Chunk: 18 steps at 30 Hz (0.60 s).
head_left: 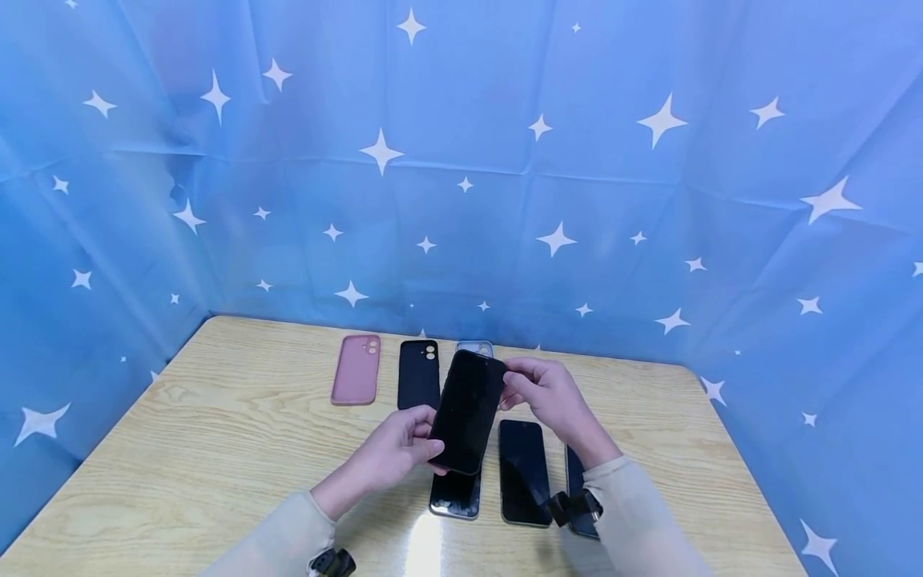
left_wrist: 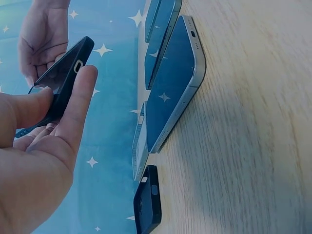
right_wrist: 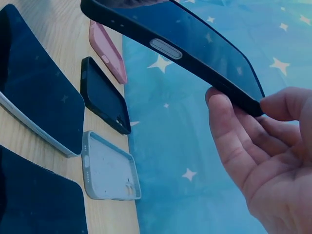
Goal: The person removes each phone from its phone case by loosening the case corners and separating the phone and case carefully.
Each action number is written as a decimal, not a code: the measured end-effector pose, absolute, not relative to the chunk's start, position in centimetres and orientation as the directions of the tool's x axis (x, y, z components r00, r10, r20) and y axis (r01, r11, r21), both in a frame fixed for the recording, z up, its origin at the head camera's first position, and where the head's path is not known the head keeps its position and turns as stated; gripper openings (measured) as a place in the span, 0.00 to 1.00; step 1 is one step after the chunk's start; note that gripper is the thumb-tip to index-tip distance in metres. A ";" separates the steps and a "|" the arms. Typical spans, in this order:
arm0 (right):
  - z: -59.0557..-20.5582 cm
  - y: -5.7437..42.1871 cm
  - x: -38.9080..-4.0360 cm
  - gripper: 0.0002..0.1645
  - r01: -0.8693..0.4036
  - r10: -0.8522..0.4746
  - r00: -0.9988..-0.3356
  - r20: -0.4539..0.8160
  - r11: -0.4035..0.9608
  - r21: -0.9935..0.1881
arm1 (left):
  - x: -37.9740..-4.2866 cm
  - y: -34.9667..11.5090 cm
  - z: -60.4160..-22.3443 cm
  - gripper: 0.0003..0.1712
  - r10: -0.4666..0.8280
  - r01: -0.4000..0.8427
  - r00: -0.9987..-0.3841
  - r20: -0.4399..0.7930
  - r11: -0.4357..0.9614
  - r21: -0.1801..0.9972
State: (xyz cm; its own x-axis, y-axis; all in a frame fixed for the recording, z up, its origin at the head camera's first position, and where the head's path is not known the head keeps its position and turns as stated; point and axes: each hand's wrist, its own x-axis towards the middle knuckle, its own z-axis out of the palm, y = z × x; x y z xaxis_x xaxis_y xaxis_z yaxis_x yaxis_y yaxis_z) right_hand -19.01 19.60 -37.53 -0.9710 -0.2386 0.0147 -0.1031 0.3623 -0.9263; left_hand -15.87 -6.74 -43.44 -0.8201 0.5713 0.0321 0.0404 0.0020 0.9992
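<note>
A smartphone in a black case (head_left: 469,413) is held up above the table, its dark screen facing up. My left hand (head_left: 400,450) grips its lower left corner, thumb over the front edge and fingers beneath. At the upper right corner, my right hand (head_left: 542,393) pinches it between thumb and fingers. The left wrist view shows the case's bottom edge, with its port cutout, beside my left fingers (left_wrist: 80,105). In the right wrist view the case wraps the phone's long side, and a side button cutout (right_wrist: 165,48) shows there. The phone's back is hidden.
Behind the held phone, a pink case (head_left: 356,370), a black case (head_left: 419,373) and a light blue case (right_wrist: 111,168) lie in a row. Nearer lie three phones: one (head_left: 456,498) partly under the held phone, one (head_left: 524,473) beside it, one (head_left: 578,493) partly behind my right forearm.
</note>
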 end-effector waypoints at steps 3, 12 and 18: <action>-37.3 19.5 -19.0 0.21 -0.120 -0.250 -0.968 0.023 0.379 -0.917 | -15.9 -6.8 -43.5 0.02 0.580 0.056 -0.813 0.050 -0.008 0.998; -37.1 19.2 -19.1 0.18 -0.170 -0.284 -0.957 0.050 0.413 -0.895 | -15.7 -6.9 -43.5 0.06 0.590 0.071 -0.804 0.077 -0.034 0.997; -37.1 19.7 -19.3 0.17 -0.195 -0.370 -0.928 0.045 0.379 -0.905 | -15.7 -7.0 -43.6 0.09 0.594 0.070 -0.801 0.071 -0.026 0.997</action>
State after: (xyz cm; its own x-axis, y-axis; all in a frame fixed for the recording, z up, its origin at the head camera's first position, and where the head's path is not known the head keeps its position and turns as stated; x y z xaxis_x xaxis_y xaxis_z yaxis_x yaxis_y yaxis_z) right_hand -19.31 19.66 -37.07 -0.9278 -0.3704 0.0452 -0.1953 0.3790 -0.9046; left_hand -15.66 -7.04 -43.63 -0.8015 0.5937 0.0712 0.0695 -0.0258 0.9972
